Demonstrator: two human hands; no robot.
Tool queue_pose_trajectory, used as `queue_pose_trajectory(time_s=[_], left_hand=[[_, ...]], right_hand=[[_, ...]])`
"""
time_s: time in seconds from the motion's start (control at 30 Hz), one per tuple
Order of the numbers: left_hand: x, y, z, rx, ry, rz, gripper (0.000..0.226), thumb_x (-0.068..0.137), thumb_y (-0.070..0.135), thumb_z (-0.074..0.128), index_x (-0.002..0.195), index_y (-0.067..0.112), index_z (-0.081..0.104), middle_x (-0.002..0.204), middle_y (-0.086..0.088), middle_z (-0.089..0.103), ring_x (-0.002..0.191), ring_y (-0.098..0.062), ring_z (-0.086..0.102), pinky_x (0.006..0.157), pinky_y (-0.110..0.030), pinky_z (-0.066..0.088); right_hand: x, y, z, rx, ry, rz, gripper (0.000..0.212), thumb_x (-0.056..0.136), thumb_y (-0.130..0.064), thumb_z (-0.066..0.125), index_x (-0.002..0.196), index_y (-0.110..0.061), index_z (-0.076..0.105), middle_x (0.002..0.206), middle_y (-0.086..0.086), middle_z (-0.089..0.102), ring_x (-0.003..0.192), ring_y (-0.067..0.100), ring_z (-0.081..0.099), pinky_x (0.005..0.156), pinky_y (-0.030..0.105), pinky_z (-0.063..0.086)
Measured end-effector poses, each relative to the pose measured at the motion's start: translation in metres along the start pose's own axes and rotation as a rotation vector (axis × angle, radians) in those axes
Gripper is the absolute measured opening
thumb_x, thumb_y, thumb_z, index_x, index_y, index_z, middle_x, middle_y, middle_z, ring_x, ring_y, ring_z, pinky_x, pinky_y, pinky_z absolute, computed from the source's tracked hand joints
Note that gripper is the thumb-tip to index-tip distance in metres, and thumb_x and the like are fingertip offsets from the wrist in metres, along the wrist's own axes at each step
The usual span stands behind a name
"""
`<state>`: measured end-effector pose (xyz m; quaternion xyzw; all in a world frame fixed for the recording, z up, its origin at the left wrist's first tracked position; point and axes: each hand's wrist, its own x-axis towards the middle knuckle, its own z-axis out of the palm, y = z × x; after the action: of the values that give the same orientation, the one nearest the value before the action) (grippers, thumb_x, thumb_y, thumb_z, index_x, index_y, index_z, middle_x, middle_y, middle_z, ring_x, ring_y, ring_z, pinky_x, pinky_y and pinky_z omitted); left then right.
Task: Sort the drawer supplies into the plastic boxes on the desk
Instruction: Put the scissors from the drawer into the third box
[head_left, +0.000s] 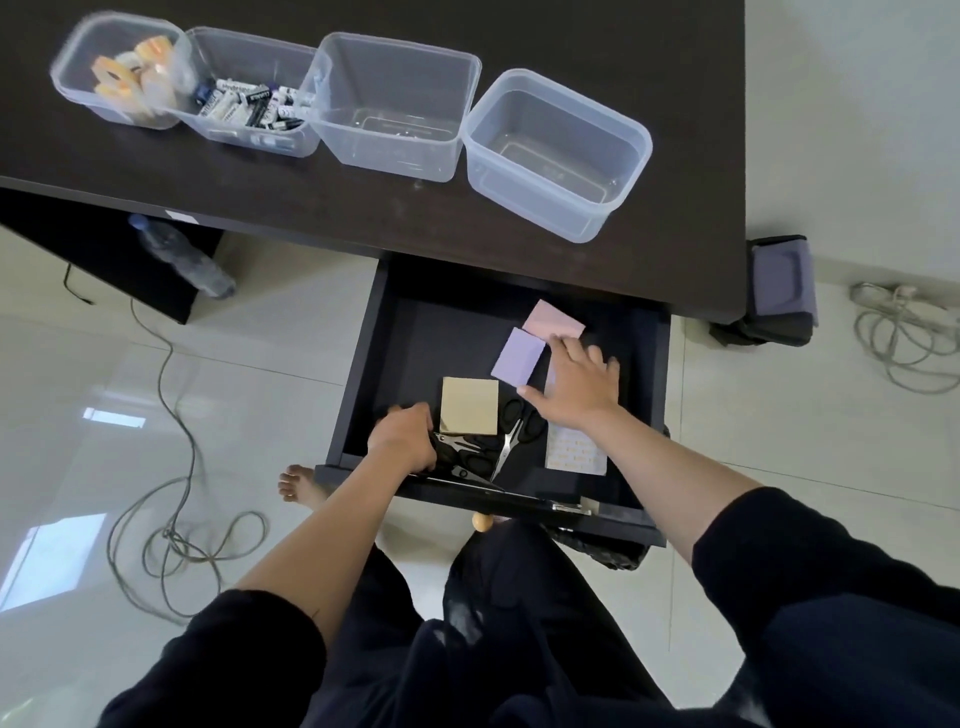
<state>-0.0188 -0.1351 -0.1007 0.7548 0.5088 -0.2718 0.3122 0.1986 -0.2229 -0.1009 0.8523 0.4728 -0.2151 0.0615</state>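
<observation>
**Now both hands are down in the open drawer**

Below the desk (519, 228), the drawer (363, 364) stands pulled out. The left hand (402, 434) curls down over black-handled scissors (514, 431) near the front left corner, just beside a tan pad (469, 405); whether it truly grips them I cannot tell. The right hand (576, 384) lies spread, fingers straight, touching a purple pad (518, 357) with a pink pad (553, 321) just behind. On the desk sit four plastic boxes: tape box (72, 88), battery box (208, 47), and two empty boxes (395, 98) (558, 156).
</observation>
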Motion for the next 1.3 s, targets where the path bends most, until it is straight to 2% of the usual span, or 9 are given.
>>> queue_pose_trajectory(time_s=[0.2,0.33,0.47,0.6,0.77,0.9,1.0,1.17,1.3], left_hand=[[-0.006,0.003,-0.003,0.124,-0.052,0.051,0.043,0.077,0.009,0.068,0.118,0.014,0.055,0.126,-0.011,0.048,0.103,-0.027,0.059,0.085,-0.035,0.053],[-0.010,0.003,-0.004,0.126,-0.098,0.066,0.037,0.078,0.010,0.066,0.113,0.013,0.056,0.112,-0.009,0.063,0.101,-0.026,0.059,0.082,-0.035,0.053],[-0.011,0.004,-0.004,0.104,-0.074,0.095,0.042,0.076,0.009,0.065,0.114,0.016,0.046,0.109,-0.009,0.059,0.097,-0.027,0.059,0.080,-0.040,0.054],[-0.005,0.003,-0.004,0.090,-0.043,0.120,0.046,0.077,0.008,0.066,0.117,0.020,0.046,0.121,-0.013,0.050,0.103,-0.030,0.055,0.085,-0.044,0.053],[-0.002,0.003,0.003,0.214,-0.024,0.119,0.049,0.080,0.010,0.065,0.125,0.023,0.052,0.135,-0.012,0.035,0.119,-0.030,0.042,0.092,-0.040,0.047],[0.000,0.005,0.006,0.341,-0.005,0.127,0.045,0.081,0.012,0.065,0.124,0.017,0.054,0.137,-0.014,0.035,0.122,-0.032,0.039,0.098,-0.044,0.041],[0.001,0.006,0.009,0.433,-0.008,0.139,0.046,0.082,0.013,0.065,0.126,0.014,0.052,0.138,-0.016,0.033,0.125,-0.032,0.037,0.100,-0.046,0.039],[0.004,0.009,0.011,0.528,0.007,0.139,0.051,0.081,0.017,0.065,0.129,0.014,0.047,0.136,-0.016,0.036,0.125,-0.032,0.038,0.102,-0.048,0.035],[0.007,0.010,0.012,0.569,0.018,0.170,0.050,0.081,0.019,0.064,0.128,0.014,0.048,0.132,-0.013,0.043,0.123,-0.031,0.041,0.103,-0.048,0.033]], right_hand=[[-0.032,0.005,0.003,0.026,-0.076,0.015,0.088,0.080,-0.066,0.051,0.148,-0.025,0.015,0.147,-0.001,0.032,0.132,0.030,0.031,0.105,0.052,0.030],[-0.044,0.002,0.001,0.007,-0.135,0.003,0.083,0.082,-0.059,0.055,0.147,-0.022,0.019,0.151,0.000,0.027,0.137,0.030,0.026,0.112,0.057,0.017],[-0.055,-0.009,0.007,-0.095,-0.074,-0.208,0.067,0.085,-0.040,0.061,0.142,-0.020,0.033,0.151,0.006,0.027,0.139,0.029,0.021,0.116,0.056,0.010],[-0.055,-0.024,0.018,-0.191,-0.118,-0.398,0.056,0.084,-0.027,0.064,0.136,-0.021,0.044,0.138,0.006,0.040,0.131,0.028,0.031,0.114,0.050,0.017],[-0.046,-0.029,0.026,-0.302,-0.103,-0.408,0.053,0.076,-0.009,0.066,0.126,-0.016,0.048,0.131,0.006,0.043,0.121,0.030,0.039,0.109,0.051,0.025],[-0.041,-0.031,0.026,-0.361,-0.032,-0.438,0.044,0.076,-0.001,0.063,0.117,-0.012,0.052,0.124,0.008,0.048,0.112,0.030,0.045,0.097,0.043,0.036],[-0.039,-0.032,0.026,-0.425,0.000,-0.472,0.031,0.074,-0.002,0.064,0.104,-0.010,0.059,0.115,0.009,0.053,0.106,0.029,0.050,0.090,0.041,0.041],[-0.030,-0.029,0.018,-0.547,0.022,-0.572,0.033,0.043,-0.008,0.081,0.071,-0.012,0.065,0.087,0.010,0.060,0.082,0.028,0.058,0.080,0.043,0.052],[-0.028,-0.025,0.010,-0.560,0.023,-0.610,0.038,0.043,-0.014,0.085,0.073,-0.011,0.063,0.091,0.011,0.058,0.087,0.031,0.058,0.088,0.046,0.050]])
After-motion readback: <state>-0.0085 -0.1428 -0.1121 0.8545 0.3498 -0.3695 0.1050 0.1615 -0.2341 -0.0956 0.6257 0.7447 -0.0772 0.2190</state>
